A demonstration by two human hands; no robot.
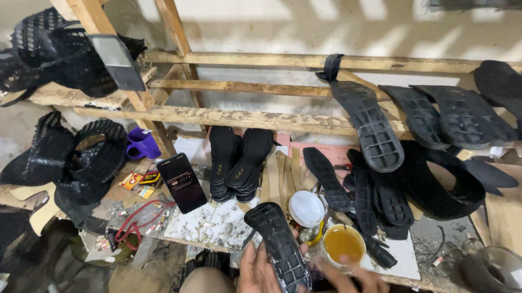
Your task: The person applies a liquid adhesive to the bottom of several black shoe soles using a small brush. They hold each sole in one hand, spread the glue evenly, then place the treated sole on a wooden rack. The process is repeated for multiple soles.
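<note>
At nine o'clock, black mesh uppers lie heaped on the worktop, beside a purple cup tucked against the wooden rack. A dark phone leans screen-up just right of that, likely so it can be seen while working. Behind it a pair of insoles stands propped on end against the rack. At six o'clock the left hand cups a black sole from beneath, fingers curled around its edge, tread side up and toe pointing to twelve o'clock, so the face is open to the right hand. That hand sits at the sole's heel end with fingers bent; what it pinches, if anything, I cannot tell. Just beside it stands an open tin of amber glue, within easy reach, with its white lid behind. From one to three o'clock more soles rest tread-out along the rack.
</note>
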